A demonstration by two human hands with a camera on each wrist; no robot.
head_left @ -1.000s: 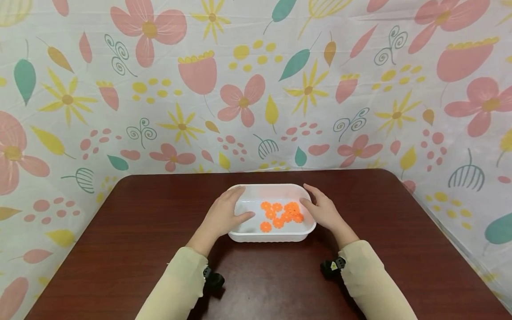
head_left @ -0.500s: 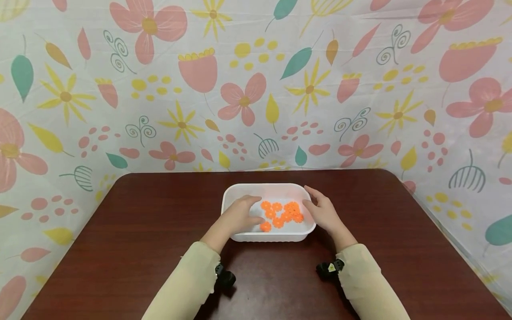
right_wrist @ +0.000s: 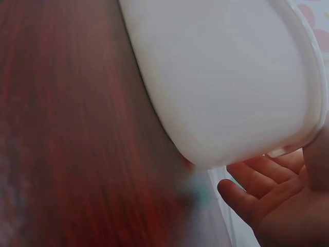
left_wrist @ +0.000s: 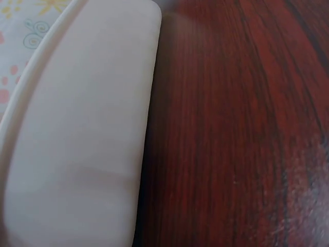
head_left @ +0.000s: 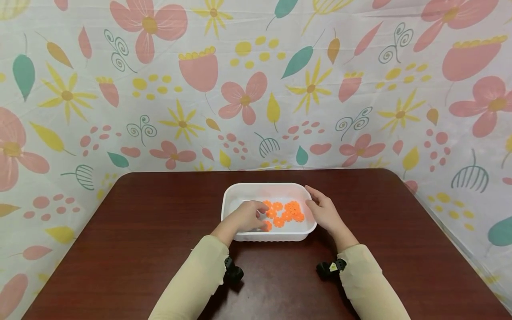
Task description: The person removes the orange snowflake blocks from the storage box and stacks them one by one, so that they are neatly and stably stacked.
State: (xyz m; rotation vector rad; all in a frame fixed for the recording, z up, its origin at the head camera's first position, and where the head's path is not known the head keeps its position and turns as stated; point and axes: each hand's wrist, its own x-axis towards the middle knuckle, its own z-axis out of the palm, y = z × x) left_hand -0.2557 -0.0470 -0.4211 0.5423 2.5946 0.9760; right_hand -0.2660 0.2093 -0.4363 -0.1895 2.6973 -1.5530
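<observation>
A white plastic tub (head_left: 270, 237) sits on the table, holding several orange flower-shaped slices (head_left: 293, 208) that look like carrot. Over the front wall reaches my left hand (head_left: 246, 216), its bent fingers and thumb apart inside the tub. Its thumb tip is right at the nearest slice (head_left: 267, 226), partly covering it. My right hand (head_left: 325, 213) grips the tub's right end, thumb over the rim. In the right wrist view the fingers (right_wrist: 257, 177) curl along the outer end wall. Only the tub's outer wall (left_wrist: 77, 128) shows in the left wrist view; the left hand is hidden there.
The dark red-brown wooden table (head_left: 160, 213) extends around the tub. Behind it hangs a white curtain (head_left: 256, 89) printed with flowers and leaves. A small black camera (head_left: 234, 271) is strapped at the left wrist, another camera (head_left: 330, 269) at the right.
My left hand has left the tub's left side and moved right, down among the orange slices, with its fingers bending more. The right hand stays at the right end.
</observation>
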